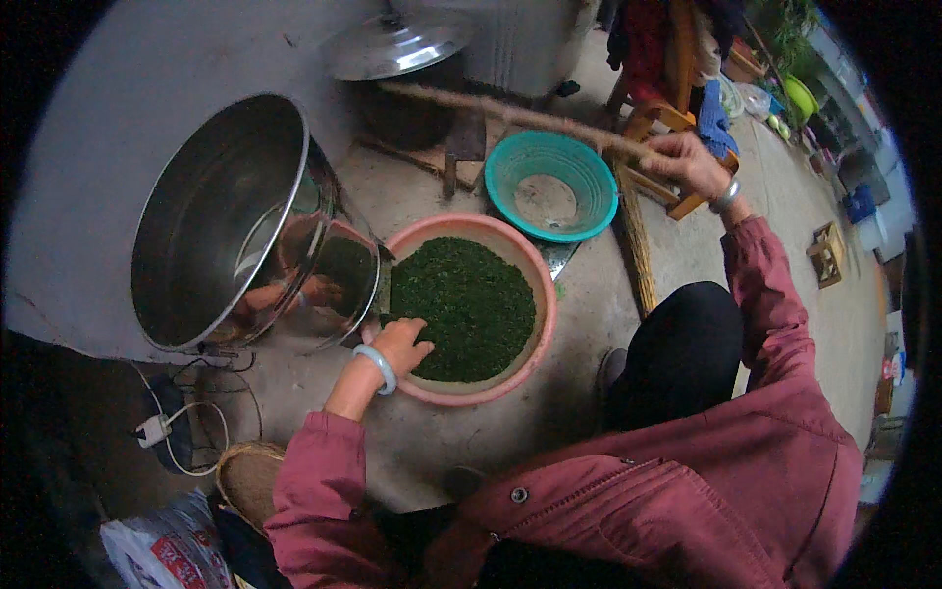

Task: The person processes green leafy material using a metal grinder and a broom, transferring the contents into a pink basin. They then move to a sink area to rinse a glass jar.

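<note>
My left hand [401, 347] is at the left rim of a pink plastic basin [546, 309], its visible fingertips over finely chopped green leaves [464, 309]. Some of its fingers are hidden, so I cannot tell whether it grips the rim. To its left stands a large, tilted, shiny metal drum [213, 221] with a wide mouth, its side mirroring the basin and a hand. My right hand [684, 166] is raised, closed on a long thin wooden stick [515, 112] that points to the upper left and is blurred. Just below that hand hangs or leans a straw bundle [639, 250], like a broom's; whether it joins the stick is unclear.
Behind the pink basin sits a turquoise basin [508, 177]. A metal lid [405, 55] tops a dark pot at the back. A wooden chair [666, 118] holds clothes. A power strip with cords [153, 431], a wicker basket [246, 478] and a plastic bag [165, 545] lie lower left.
</note>
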`<state>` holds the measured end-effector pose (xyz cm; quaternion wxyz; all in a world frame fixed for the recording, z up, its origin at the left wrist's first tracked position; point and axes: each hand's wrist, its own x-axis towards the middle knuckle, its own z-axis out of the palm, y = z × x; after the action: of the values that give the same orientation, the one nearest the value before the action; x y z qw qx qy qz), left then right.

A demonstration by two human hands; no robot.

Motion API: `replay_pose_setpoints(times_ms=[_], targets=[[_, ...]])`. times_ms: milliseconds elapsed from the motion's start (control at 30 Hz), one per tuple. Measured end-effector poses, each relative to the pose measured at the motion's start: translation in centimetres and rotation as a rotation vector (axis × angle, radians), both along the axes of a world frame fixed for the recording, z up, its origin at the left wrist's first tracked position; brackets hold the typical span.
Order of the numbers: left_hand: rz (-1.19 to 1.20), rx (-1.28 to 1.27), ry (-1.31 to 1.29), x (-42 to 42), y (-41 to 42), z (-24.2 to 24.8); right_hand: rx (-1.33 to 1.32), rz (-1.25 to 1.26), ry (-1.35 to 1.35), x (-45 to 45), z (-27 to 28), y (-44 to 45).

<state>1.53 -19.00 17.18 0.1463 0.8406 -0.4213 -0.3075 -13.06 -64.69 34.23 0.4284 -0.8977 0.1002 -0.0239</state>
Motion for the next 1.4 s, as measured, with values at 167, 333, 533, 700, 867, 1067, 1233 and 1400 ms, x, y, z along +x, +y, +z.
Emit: replay_pose_setpoints(times_ms=[167, 333, 533, 700, 867, 1067, 1233, 1400], targets=[[0.041, -0.001, -0.013, 0.1, -0.5, 1.2, -0.217, 0.044, 0.219, 3.0, -10.1, -1.5], [0.115, -0.056, 0.04, -0.4, 0.0, 3.0, -0.209, 0.131, 0.131, 8.7, -19.8, 0.1], [0.186, 0.08, 0.116, -3.3, 0.8, 7.5, -0.422, 0.214, -0.026, 16.6, -22.5, 2.1], [0.062, -0.024, 0.048, -6.9, 0.0, 10.9, -0.396, 0.169, -0.335, 24.2, -21.7, 3.9], [0.142, -0.064, 0.106, -6.9, -0.3, 9.5, -0.633, 0.061, 0.051, 21.4, -21.6, -1.4], [0.103, -0.038, 0.105, -5.5, 0.3, 6.9, -0.73, -0.36, 0.504, 9.1, -27.9, -10.6], [0.066, -0.013, 0.093, -5.1, -0.2, 6.4, -0.15, -0.633, 0.286, 4.6, -33.5, -12.2], [0.108, -0.036, 0.071, -5.6, 0.0, 7.4, 0.572, -0.766, 0.092, 4.4, -30.2, -11.3]])
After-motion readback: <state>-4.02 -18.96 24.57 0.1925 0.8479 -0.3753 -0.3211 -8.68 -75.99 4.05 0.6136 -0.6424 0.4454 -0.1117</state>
